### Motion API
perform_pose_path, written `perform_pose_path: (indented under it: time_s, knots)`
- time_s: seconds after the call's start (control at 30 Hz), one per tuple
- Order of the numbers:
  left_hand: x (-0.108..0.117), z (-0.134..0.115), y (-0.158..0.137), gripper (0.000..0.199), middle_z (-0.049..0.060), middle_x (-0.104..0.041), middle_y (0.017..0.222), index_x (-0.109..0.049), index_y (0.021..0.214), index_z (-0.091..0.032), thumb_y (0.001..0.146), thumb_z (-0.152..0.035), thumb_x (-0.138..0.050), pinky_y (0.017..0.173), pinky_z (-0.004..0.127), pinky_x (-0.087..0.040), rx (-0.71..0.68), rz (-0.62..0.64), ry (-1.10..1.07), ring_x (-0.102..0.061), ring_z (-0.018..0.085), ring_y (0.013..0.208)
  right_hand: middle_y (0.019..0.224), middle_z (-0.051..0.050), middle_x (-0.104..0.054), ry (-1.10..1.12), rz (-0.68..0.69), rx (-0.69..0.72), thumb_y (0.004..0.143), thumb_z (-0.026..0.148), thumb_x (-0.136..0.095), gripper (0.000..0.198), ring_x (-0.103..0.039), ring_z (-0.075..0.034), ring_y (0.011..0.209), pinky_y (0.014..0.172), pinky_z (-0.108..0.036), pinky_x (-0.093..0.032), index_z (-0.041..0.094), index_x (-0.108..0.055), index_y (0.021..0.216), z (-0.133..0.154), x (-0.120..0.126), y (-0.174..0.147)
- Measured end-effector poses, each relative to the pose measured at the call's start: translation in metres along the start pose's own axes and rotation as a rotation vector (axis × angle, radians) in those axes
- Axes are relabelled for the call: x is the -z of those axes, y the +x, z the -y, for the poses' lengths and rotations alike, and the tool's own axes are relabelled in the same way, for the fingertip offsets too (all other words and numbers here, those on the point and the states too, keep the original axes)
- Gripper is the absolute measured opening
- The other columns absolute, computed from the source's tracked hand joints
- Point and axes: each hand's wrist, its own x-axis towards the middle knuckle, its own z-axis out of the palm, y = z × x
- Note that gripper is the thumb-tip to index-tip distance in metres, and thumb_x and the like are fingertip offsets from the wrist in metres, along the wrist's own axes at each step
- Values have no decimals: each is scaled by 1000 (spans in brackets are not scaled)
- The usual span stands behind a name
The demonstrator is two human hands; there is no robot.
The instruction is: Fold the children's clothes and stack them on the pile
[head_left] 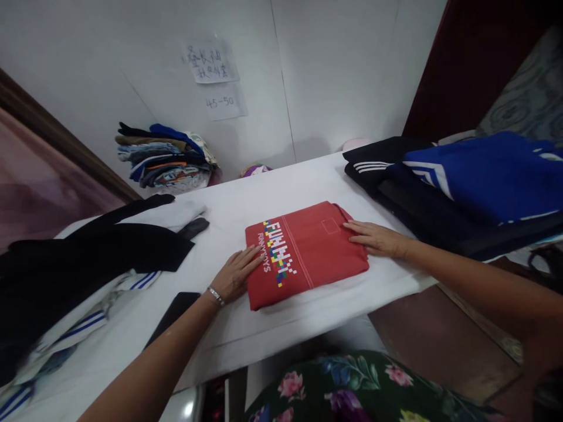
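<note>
A folded red garment (319, 252) lies flat on the white-covered table (303, 179), its "FUNNY" lettering and coloured pixel print toward the left side. My left hand (235, 272), with a bracelet at the wrist, rests its outstretched fingers on the garment's left edge. On the opposite edge, the fingers of my right hand (376, 239) lie extended over the red cloth. Both hands press lightly from the sides and grip nothing. Just left of my left forearm is a flat dark item (176, 310), partly hidden by the arm.
Black and white clothes (145, 246) are heaped on the table's left. On the right lie dark clothes (409, 199) and a blue garment with white stripes (492, 170). A stack of folded clothes (165, 155) stands behind, near the wall with handwritten paper signs (214, 64).
</note>
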Motion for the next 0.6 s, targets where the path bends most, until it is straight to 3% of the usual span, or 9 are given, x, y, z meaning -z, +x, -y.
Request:
perform_pose_path:
  time_s: [0.17,0.3,0.43,0.53,0.6]
  knots:
    - [-4,3,-1,52,14,-38,147,-40,140,-23,89,-25,-48,105,48,-35,-19,-56,-9,-34,27,136,151,-6,-31,99,-174,0,93,39,-41,34,-21,-18,141,113,-45,-25,21,-59,116,8,-11,4]
    - [-1,7,1,55,13,-37,147,-39,141,-23,88,-28,-50,105,47,-35,-19,-85,-79,-34,26,136,144,-6,-43,262,-264,-170,94,51,-33,43,-27,-19,139,113,-44,-25,24,-63,107,20,-8,9]
    - [9,14,10,56,12,-39,146,-42,139,-23,85,-34,-53,108,45,-34,32,-106,-263,-38,26,133,134,-6,-54,542,-328,-303,84,58,-50,44,-39,-26,132,110,-45,-29,26,-65,110,24,11,25]
    - [19,18,23,52,10,-43,144,-48,135,-22,86,-38,-51,111,42,-31,148,-140,-473,-41,24,132,112,-5,-67,691,-390,-334,75,54,-64,40,-56,-27,112,98,-41,-42,23,-69,100,16,29,44]
    - [27,22,33,50,8,-51,138,-54,129,-22,84,-44,-52,110,40,-33,310,-196,-602,-46,24,127,87,-2,-70,767,-434,-369,71,51,-68,34,-63,-22,87,82,-35,-48,20,-69,84,9,41,60]
